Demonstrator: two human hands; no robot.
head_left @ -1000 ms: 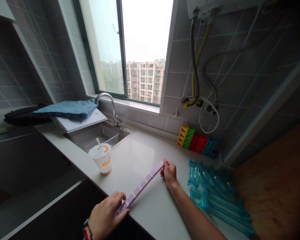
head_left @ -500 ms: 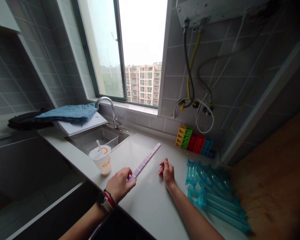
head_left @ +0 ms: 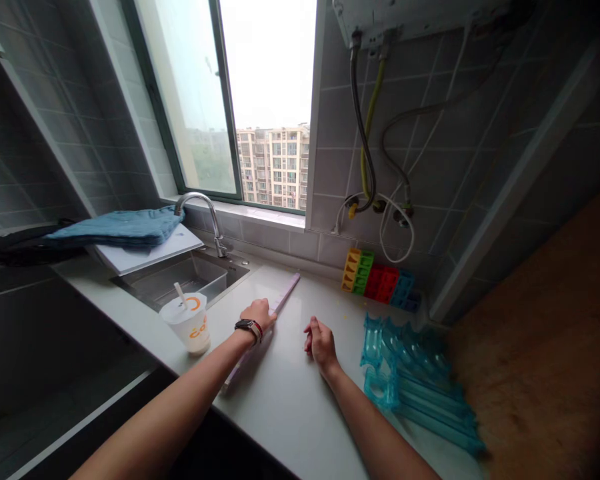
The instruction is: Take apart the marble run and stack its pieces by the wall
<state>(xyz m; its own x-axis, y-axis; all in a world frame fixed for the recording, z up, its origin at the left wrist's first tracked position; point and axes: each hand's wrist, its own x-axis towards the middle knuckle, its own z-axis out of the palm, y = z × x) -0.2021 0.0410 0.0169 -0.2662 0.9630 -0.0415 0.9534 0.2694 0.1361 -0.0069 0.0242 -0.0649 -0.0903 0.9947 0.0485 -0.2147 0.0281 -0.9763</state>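
My left hand (head_left: 259, 315), with a watch and red band at its wrist, is closed around the middle of a long, thin purple-and-white strip (head_left: 285, 293). The strip lies slantwise along the white countertop (head_left: 290, 400), its near end by the front edge and its far end toward the wall. Part of it is hidden under the hand and wrist. To the right, my right hand (head_left: 323, 343) rests on the counter with its fingers curled in and nothing visible in them. A lidded plastic drink cup (head_left: 187, 327) with a straw stands left of my left hand.
Clear blue plastic racks (head_left: 405, 373) lie at the right. Yellow, green, red and blue plastic holders (head_left: 380, 283) stand against the wall. Behind the cup are a sink (head_left: 237, 272) and faucet (head_left: 215, 220). Folded blue cloth (head_left: 125, 228) lies on a white board (head_left: 147, 252).
My left hand has moved forward from the strip's near end to its middle. The strip now lies along the counter, shifted left and nearer the sink. My right hand keeps its curled pose.
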